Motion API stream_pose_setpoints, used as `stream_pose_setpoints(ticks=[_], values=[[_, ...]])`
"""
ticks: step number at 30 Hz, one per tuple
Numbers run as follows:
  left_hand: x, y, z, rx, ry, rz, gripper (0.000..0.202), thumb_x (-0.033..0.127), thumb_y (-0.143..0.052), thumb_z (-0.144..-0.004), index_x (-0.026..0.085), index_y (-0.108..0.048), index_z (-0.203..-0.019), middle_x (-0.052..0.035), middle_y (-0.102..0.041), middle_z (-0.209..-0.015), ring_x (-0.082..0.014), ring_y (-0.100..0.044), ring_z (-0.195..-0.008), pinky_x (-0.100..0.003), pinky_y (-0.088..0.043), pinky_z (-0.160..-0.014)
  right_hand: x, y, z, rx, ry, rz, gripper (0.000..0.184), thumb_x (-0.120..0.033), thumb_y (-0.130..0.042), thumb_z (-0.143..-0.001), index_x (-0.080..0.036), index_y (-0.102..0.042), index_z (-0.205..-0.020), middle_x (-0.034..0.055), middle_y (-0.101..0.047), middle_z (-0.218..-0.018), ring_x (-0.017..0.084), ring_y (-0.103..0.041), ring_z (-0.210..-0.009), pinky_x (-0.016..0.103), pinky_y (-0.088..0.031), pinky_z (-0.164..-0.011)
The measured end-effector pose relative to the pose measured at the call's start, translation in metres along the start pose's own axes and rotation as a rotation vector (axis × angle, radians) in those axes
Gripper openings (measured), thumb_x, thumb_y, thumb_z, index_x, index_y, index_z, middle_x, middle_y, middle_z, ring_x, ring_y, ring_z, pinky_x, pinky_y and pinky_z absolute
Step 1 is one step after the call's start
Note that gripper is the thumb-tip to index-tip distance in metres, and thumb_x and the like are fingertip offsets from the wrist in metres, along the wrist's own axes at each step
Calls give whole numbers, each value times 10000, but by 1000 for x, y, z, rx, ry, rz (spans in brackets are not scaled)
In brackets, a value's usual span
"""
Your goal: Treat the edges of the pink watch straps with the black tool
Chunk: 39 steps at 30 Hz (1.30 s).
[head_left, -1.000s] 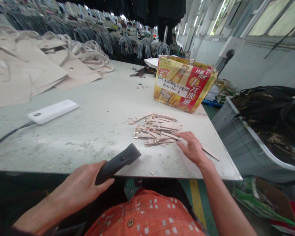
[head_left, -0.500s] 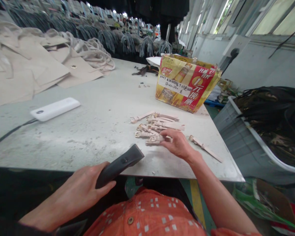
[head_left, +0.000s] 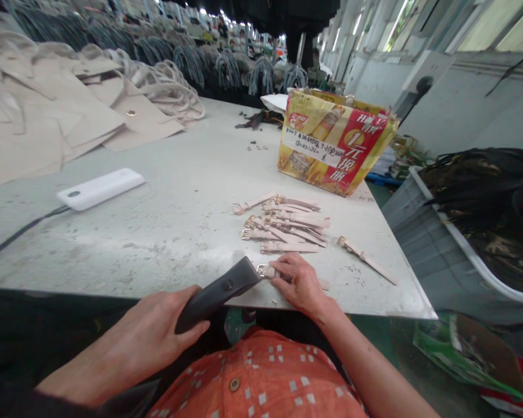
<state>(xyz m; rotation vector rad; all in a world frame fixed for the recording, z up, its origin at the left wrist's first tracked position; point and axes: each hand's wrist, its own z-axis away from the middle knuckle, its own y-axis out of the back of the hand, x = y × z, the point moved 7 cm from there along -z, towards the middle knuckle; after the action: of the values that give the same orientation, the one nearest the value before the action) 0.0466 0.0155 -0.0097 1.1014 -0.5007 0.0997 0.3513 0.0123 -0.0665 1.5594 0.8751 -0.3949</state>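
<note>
Several pale buckled straps lying piled on a table, left hand gripping a black handheld tool, right hand pressing spread fingers onto another strap near the edge

The single camera, worn on the person's head, looks forward and down from above the chest. The orange shirt fills the bottom edge, the left hand and right hand sit close below, the counter spans the middle, and a long workshop aisle recedes at the top.
</note>
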Motion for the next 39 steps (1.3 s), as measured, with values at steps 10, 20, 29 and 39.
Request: stream_pose_setpoints(ticks=[10, 20, 29, 39], values=[[24, -8, -29, -152, -83, -188, 266, 507, -687, -937, 311, -834, -1038, -121, -969, -1015, -401, -927, -957, -456, -622, -879, -11, -4, -1, -126, 54, 108, 280, -74, -844, -1112, -265, -975, -1268, 97, -859, -1222, 309, -756, -1178, 414, -614, -1019], [21, -6, -34, -164, -45, -104, 231, 493, -742, -878, 310, -831, -986, -113, -974, -1028, -401, -925, -976, -453, -615, -875, -17, 12, -5, -228, 135, 237, 305, -110, -792, -1181, -291, -979, -1340, 68, -777, -1077, 277, -681, -1047, 395, -504, -935], [23, -7, -32, -193, -40, -140, 207, 494, -699, -911, 315, -782, -975, -123, -969, -1052, -395, -933, -1002, -454, -607, -892, 7, 12, 9, -66, 15, 10, 494, -64, -845, -991, -239, -954, -1440, 102, -880, -1193, 318, -768, -1141, 446, -634, -1055], [19, -13, -31, -217, -65, -183, 341, 569, -639, -944, 300, -814, -1062, -136, -983, -1095, -391, -927, -1010, -461, -622, -897, 12, 5, 9, 109, 26, -67, 154, -159, -997, -1050, -295, -1039, -1109, 97, -920, -1097, 305, -850, -1060, 434, -686, -970]])
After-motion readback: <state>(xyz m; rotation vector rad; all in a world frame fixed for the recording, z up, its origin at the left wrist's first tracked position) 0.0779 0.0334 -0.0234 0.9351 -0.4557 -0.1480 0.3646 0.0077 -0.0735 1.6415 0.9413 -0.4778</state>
